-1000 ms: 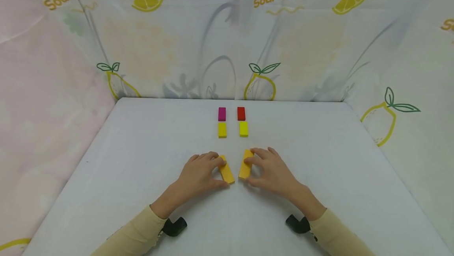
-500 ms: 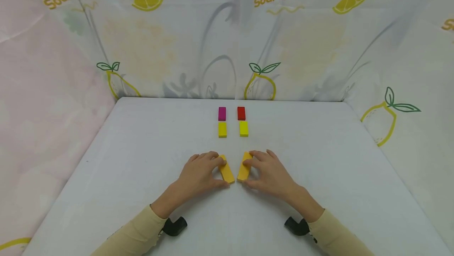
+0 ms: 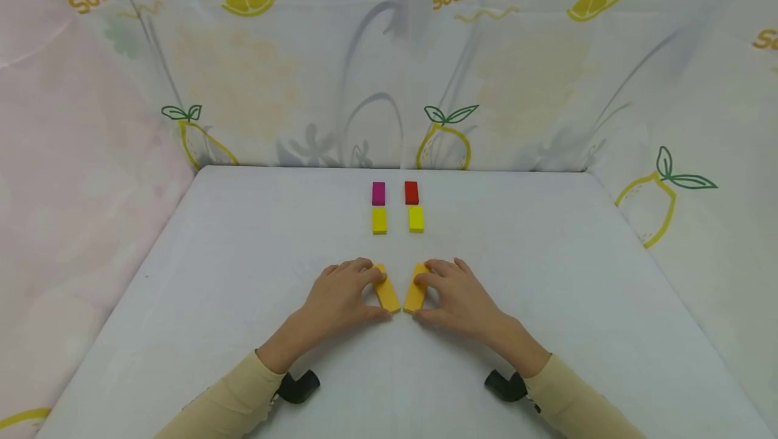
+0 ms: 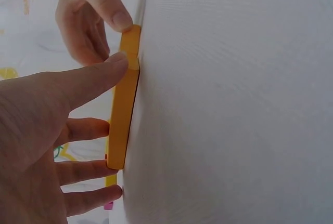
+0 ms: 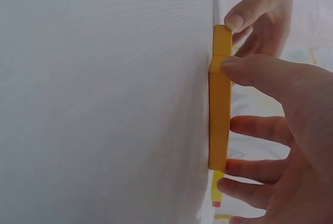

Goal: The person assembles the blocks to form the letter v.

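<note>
As they slant toward each other in a V, the left orange-yellow oblong block [image 3: 387, 292] and the right orange-yellow oblong block [image 3: 415, 294] look plain and smooth-faced, their near ends just beside each other. Beneath them spreads a matt white tabletop [image 3: 243, 236], backed by a pale sheet printed with lemons [image 3: 529, 74]. Farther off lie a magenta block [image 3: 379, 194], a red block [image 3: 411, 192] and two brighter yellow blocks [image 3: 379, 221]. The left hand [image 3: 342, 292] and right hand [image 3: 463, 294] each pinch one orange-yellow block, thumb at its near end, fingers toward its far end.
</note>
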Tool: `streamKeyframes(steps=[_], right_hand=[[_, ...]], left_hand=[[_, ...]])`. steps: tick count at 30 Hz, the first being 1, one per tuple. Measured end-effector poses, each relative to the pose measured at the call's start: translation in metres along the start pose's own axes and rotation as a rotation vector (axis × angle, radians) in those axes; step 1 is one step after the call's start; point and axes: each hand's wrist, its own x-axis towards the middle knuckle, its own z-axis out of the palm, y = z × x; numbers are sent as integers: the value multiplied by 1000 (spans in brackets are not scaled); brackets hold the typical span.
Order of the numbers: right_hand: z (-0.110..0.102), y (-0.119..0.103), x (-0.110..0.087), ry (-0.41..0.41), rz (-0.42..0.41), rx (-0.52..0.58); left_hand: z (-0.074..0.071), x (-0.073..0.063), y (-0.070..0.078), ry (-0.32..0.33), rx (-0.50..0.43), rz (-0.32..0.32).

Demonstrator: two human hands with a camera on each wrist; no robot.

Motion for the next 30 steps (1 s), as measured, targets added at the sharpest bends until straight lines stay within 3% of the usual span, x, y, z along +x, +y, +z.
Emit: streamKeyframes(steps=[30], right_hand=[[2, -4, 2, -20, 27, -14]], left_hand=[[1, -1, 0, 6, -5, 0]])
